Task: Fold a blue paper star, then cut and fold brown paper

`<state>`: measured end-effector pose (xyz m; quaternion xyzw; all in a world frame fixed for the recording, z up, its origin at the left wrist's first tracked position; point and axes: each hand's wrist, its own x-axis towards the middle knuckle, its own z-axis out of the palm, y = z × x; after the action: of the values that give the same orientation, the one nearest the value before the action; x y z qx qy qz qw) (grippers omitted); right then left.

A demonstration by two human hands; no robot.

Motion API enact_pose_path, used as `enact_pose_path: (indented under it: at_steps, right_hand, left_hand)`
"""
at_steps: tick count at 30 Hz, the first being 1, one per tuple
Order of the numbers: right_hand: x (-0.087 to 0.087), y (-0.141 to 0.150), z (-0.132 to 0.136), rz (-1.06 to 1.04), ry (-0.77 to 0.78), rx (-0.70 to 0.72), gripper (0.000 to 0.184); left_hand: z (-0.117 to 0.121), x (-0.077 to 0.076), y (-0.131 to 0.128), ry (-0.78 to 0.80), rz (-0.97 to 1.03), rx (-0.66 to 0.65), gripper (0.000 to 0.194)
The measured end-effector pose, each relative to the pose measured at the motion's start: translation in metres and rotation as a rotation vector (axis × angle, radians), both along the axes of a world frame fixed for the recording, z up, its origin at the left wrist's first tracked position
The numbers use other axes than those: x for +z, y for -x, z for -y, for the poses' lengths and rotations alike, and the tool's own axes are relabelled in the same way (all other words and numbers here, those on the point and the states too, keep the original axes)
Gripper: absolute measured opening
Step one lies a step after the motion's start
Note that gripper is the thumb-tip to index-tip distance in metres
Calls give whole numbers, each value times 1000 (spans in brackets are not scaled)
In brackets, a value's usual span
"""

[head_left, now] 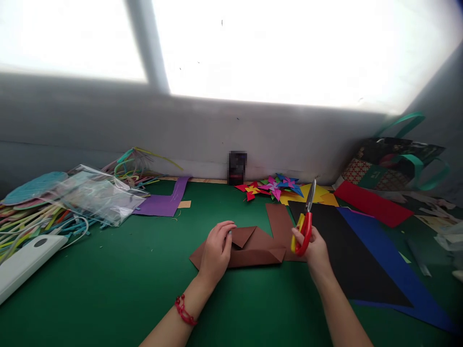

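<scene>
A folded sheet of brown paper (258, 258) lies on the green tabletop, with creased corners and a triangular flap on top. My left hand (217, 248) is on its left part, fingers curled together with the thumb against the flap's edge. Scissors (308, 224) are gripped in my right hand (315, 248), raised to the right of the folded paper. Their blades point up and away from me, and the handles are red and yellow. Behind the scissors, a flat brown sheet (278, 219) lies partly under the folded one.
Black paper (354, 255) and blue paper (401, 274) spread to the right, with red paper (374, 205) beyond. Several folded paper stars (275, 185) lie near the wall by a dark, blurred upright object (237, 167). Left are purple paper (159, 205), a clear bag (104, 197) and a white device (31, 262).
</scene>
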<state>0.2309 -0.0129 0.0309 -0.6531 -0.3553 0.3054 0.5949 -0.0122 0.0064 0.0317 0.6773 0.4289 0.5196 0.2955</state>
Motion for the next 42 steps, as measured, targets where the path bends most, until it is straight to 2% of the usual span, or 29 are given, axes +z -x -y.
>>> enact_pose_path:
  at_steps: [6, 8, 11, 15, 20, 25, 31, 37, 42]
  right_hand:
    - [3, 53, 9, -208, -174, 320, 29]
    - [6, 66, 12, -212, -172, 333, 30]
    - [10, 84, 14, -177, -152, 336, 29]
    - [3, 102, 12, -183, -88, 372, 29]
    - [-18, 112, 13, -130, -35, 350, 24]
    - [-30, 111, 14, -120, 11, 362, 24]
    - [-34, 107, 11, -124, -22, 361, 25]
    - [-27, 108, 7, -141, -132, 260, 26]
    - [-29, 118, 7, -95, -55, 373, 23]
  left_hand:
    - [9, -6, 33, -79, -311, -225, 33]
    - [10, -11, 43, -109, -427, -264, 35]
    - [11, -19, 50, -145, -704, -274, 40]
    - [9, -29, 49, -137, -934, -294, 40]
    - [5, -34, 50, -133, -975, -314, 38]
    - [7, -27, 51, -87, -975, -337, 39]
    - [9, -26, 51, -31, -966, -345, 44]
    - [8, -31, 50, -69, -1042, -352, 45]
    - [9, -30, 50, -96, -1071, -339, 45]
